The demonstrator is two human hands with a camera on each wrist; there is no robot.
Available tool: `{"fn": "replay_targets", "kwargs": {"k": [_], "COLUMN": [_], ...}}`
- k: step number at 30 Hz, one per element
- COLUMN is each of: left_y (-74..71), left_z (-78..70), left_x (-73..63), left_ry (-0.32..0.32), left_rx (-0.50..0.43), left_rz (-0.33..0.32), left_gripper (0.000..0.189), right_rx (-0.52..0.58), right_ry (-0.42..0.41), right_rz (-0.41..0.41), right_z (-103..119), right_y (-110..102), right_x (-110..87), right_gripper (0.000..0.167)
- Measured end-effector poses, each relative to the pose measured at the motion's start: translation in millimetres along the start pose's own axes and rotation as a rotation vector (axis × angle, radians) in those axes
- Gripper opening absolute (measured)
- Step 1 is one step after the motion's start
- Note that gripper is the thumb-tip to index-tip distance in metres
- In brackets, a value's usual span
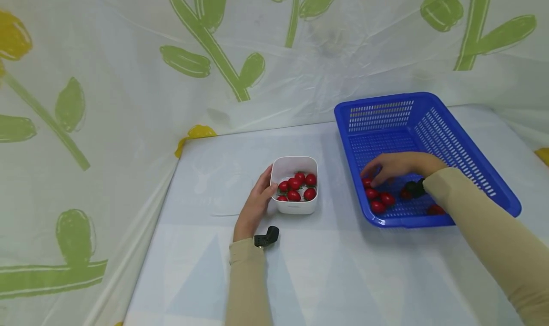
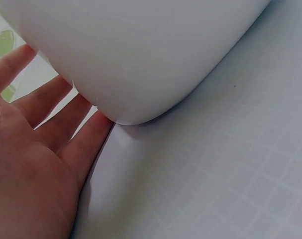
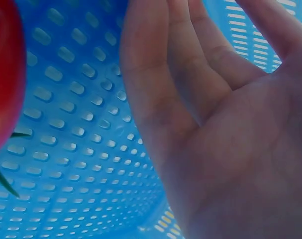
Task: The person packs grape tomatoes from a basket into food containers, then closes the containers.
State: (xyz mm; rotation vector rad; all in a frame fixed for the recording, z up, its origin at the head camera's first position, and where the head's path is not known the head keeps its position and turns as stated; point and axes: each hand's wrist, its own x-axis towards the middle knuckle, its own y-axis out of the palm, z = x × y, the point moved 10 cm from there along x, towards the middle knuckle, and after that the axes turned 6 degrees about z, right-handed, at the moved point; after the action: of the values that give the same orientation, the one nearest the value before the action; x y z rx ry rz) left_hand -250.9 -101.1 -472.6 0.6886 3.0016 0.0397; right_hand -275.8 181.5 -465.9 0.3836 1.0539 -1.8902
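Several red cherry tomatoes [image 1: 293, 195] with green stems lie inside a small white square container [image 1: 295, 208]. My left hand [image 1: 254, 203] rests against the container's left side, its thumb at the near rim. Extended fingers [image 2: 86, 134] touch the outer wall in the left wrist view. My right hand [image 1: 394, 167] reaches down into a blue plastic basket [image 1: 429, 220]. Its thumb and fingertips are around a cherry tomato [image 1: 367, 182] at the basket's left wall; whether they grip it is unclear. In the right wrist view the fingertips are cut off, and a tomato [image 3: 5, 74] shows at the left edge.
More cherry tomatoes [image 1: 378, 207] lie in the basket's near left corner, with another tomato [image 1: 435, 209] by the near wall. A pale patterned cloth covers the table [image 1: 334, 269]. Behind it hangs a white sheet [image 1: 128, 78] printed with green leaves.
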Motion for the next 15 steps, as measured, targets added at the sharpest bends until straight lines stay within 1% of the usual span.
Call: {"fn": "replay_targets", "kwargs": {"k": [4,9,15], "left_y": [-0.9,-0.4,0.6], "left_z": [0.8,-0.3,-0.5], "left_x": [-0.4,-0.9,-0.2], "left_ry": [-0.013,-0.012,-0.021], "left_rx": [0.015,0.018,0.021], "left_rz": [-0.005,-0.002,0.0], "left_gripper": [0.059,0.059,0.059], "right_rx": [-0.017,-0.061,-0.118], "right_ry": [0.005,0.028,0.031], "right_rz": [0.009,0.005,-0.009], "right_z": [-0.9,0.4,3.9], "right_y": [1.9,3.1,1.8], "right_x": [3.9,5.5,5.3], "right_gripper": [0.047,0.049,0.041]}}
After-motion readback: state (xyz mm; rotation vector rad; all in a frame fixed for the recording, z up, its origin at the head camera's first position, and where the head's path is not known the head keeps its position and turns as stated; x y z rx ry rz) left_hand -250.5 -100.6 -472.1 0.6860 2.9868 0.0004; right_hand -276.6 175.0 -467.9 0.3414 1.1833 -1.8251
